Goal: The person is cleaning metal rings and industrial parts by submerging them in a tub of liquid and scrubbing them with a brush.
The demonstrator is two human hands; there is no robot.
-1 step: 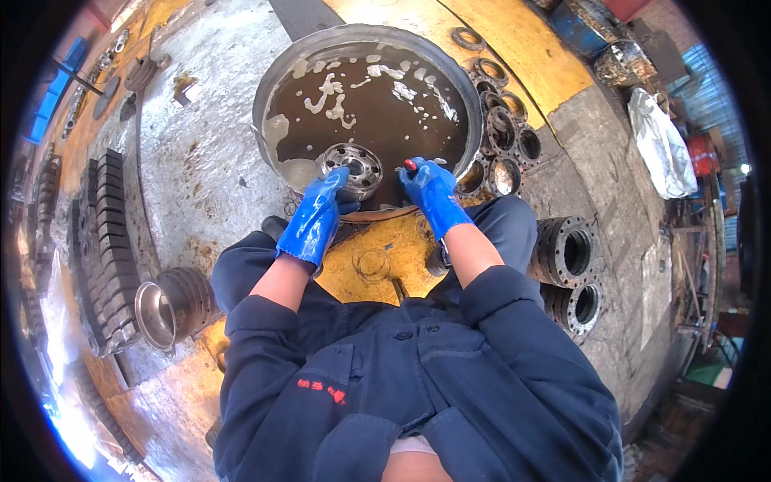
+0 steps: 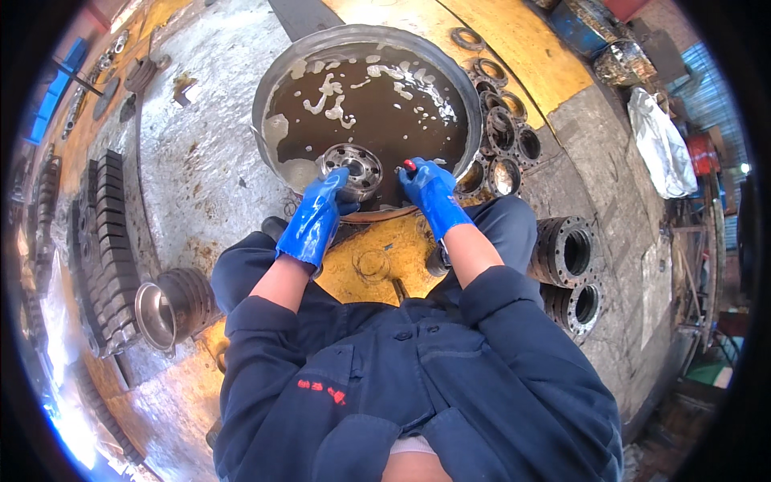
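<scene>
Over the near rim of a wide round tub of murky brown liquid, my left hand, in a blue rubber glove, grips a round metal flange. The flange is tilted, with a ring of holes round its central opening, and its thick side faces me. To its right, my right hand, gloved the same way, is closed around a tool with a red handle end. The rest of that tool is hidden by the glove and the dark liquid. Whitish foam floats on the liquid.
Metal rings crowd the tub's right side. Stacked flanges lie beside my right knee, and stacked metal cups beside my left. Rows of dark metal blocks stand farther left. A white sack lies at the right.
The foam patches at the tub's far right have shifted and broken up slightly. Both hands and the flange stay in place.
</scene>
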